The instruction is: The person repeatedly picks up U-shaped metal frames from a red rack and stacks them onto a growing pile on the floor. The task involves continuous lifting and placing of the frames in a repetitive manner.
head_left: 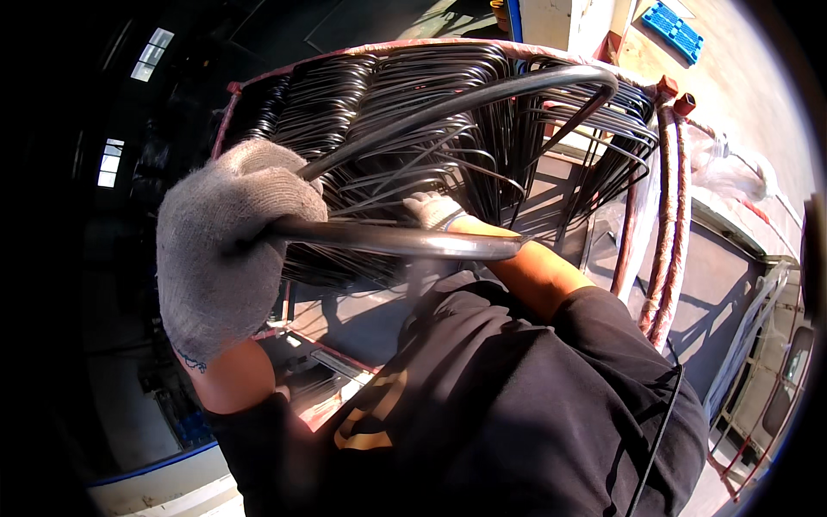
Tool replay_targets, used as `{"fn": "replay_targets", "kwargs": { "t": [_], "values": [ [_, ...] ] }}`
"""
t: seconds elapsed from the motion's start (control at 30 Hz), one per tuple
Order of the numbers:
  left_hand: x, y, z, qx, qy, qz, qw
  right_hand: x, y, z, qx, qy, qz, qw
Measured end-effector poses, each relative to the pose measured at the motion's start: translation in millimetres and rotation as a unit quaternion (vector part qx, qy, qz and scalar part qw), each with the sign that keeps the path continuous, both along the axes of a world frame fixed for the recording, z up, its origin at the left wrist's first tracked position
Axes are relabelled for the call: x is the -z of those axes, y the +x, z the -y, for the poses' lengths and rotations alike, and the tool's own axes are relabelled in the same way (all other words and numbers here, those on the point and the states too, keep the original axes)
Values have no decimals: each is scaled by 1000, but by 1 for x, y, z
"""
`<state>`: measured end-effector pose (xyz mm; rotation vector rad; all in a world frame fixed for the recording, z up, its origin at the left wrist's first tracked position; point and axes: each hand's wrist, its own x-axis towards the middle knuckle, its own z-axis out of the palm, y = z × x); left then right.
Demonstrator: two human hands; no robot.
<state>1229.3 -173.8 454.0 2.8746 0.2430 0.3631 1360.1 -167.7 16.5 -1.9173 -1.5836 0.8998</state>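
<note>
My left hand [228, 237], in a knitted grey glove, is raised at the left and wrapped round thick bent metal tubing [431, 108]. One length slants up to the right and curves back down at its far end. A second length [396, 239] crosses in front of my right forearm; whether both are one piece, I cannot tell. Lower and farther off, my right hand [435, 209], also gloved, is curled among dark bent metal rods [413, 86]. What its fingers grip is hidden. The rods hang in dense rows across a rack.
The rack's red-wrapped frame [396, 43] runs behind the rods, with wrapped posts [669, 215] at the right. Clear plastic wrap [732, 168] hangs beyond them. A blue pallet [673, 33] lies on the floor at the far right. A dark cable [659, 439] runs down my shirt.
</note>
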Motion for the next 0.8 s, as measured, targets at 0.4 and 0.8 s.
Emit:
{"fn": "replay_targets", "kwargs": {
  "t": [0.4, 0.8],
  "values": [
    [-5, -41, 13, -120, -92, -22, 988, 67, 61, -22, 68, 47, 31, 996],
    [-4, -19, 15, -105, -239, -25, 965, -59, 33, 92, 3, 64, -118, 991]
  ]
}}
